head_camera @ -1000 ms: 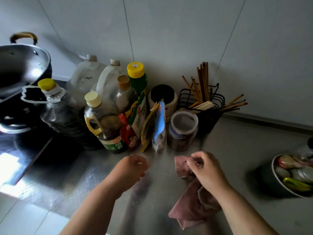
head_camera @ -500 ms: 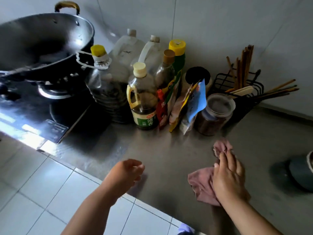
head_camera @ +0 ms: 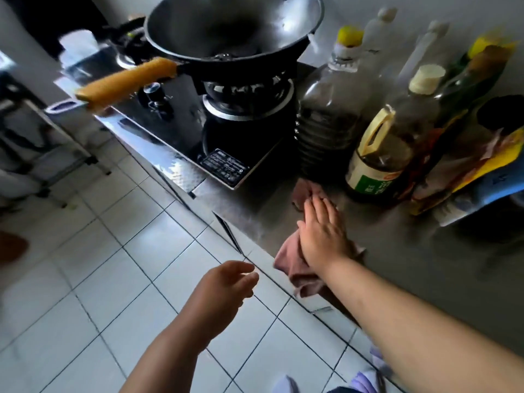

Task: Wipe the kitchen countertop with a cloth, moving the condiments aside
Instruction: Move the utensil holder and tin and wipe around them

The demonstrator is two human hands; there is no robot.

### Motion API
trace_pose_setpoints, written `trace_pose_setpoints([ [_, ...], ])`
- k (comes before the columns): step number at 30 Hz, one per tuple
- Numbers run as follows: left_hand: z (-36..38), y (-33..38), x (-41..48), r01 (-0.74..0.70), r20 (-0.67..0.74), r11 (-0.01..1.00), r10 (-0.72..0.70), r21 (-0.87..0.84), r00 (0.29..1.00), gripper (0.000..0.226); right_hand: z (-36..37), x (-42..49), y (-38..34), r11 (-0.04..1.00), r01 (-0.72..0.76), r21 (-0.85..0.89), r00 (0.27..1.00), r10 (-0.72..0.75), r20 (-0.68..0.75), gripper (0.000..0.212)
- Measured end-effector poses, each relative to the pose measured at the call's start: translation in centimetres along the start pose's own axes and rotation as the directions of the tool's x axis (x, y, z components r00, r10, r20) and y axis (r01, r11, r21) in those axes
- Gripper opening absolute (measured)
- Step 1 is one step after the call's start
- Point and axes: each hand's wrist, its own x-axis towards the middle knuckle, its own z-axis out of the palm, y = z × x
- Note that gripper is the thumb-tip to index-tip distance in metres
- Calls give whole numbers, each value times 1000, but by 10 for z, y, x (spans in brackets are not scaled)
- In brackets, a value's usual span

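Note:
A pink cloth (head_camera: 292, 262) lies on the steel countertop (head_camera: 425, 273) near its front edge. My right hand (head_camera: 321, 234) presses flat on the cloth, fingers stretched toward the stove. My left hand (head_camera: 224, 287) hovers off the counter over the tiled floor, fingers loosely curled and holding nothing. Just beyond the cloth stand the condiments: a big dark oil bottle (head_camera: 329, 114) with a yellow cap, a handled bottle (head_camera: 391, 146) with a cream cap and green label, and sauce pouches (head_camera: 467, 171) to the right.
A black gas stove (head_camera: 226, 143) sits left of the bottles, with a wok (head_camera: 232, 26) on the burner; its orange handle (head_camera: 127, 80) sticks out over the counter edge. White jugs (head_camera: 380, 26) stand at the back wall. A white tiled floor (head_camera: 113, 265) lies below.
My right hand has slid the cloth leftward along the counter's front, from in front of the jar to beside the stove. My left hand stayed off the counter, empty. The view swung left.

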Motion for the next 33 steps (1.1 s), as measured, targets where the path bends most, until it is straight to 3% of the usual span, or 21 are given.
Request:
trace_pose_setpoints([
  [3, -26, -24, -3, 41, -69, 998, -44, -42, 997, 12, 8, 30, -51, 997, 73, 27, 993, -75, 90, 64],
  [5, -36, -39, -6, 62, -97, 997, -67, -56, 993, 13, 11, 41, -85, 974, 227, 19, 954, -226, 195, 72],
  [8, -43, -54, -11, 87, -112, 993, -95, -77, 989, 13, 18, 45, -129, 934, 347, 90, 881, -357, 311, 80],
  [10, -44, -62, -13, 97, -114, 992, -106, -82, 988, 14, 31, 39, -147, 900, 436, -14, 848, -406, 342, 91],
  [11, -43, -64, -13, 97, -110, 992, -106, -79, 988, 14, 35, 35, -146, 893, 447, -56, 843, -400, 361, 86],
  [13, -37, -63, -14, 89, -103, 993, -97, -78, 990, 14, 35, 25, -134, 900, 432, -57, 854, -388, 347, 71],
  [16, -22, -47, -13, 49, -69, 997, -54, -61, 996, 14, 11, -7, -102, 956, 288, 51, 915, -291, 278, 65],
  [19, -2, -26, -15, 0, -35, 999, -1, -42, 999, 12, -13, -44, -63, 967, 244, 74, 945, -254, 208, 67],
  [23, 33, 9, -25, -80, 17, 997, 80, 17, 997, 11, -42, -89, -2, 971, 225, 77, 909, -238, 343, 79],
  [26, 58, 33, -33, -145, 64, 988, 142, 45, 988, 9, -51, -121, 32, 978, 196, 69, 938, -207, 276, 83],
  [27, 103, 44, -47, -174, 120, 982, 164, 79, 979, 11, -59, -153, 75, 989, 133, 61, 956, -144, 254, 81],
  [30, 128, 56, -57, -212, 154, 973, 196, 93, 968, 14, -56, -184, 105, 988, 132, 82, 954, -149, 259, 83],
  [33, 180, 61, -75, -233, 222, 964, 201, 129, 954, 14, -75, -229, 156, 991, 100, 91, 973, -117, 200, 70],
])
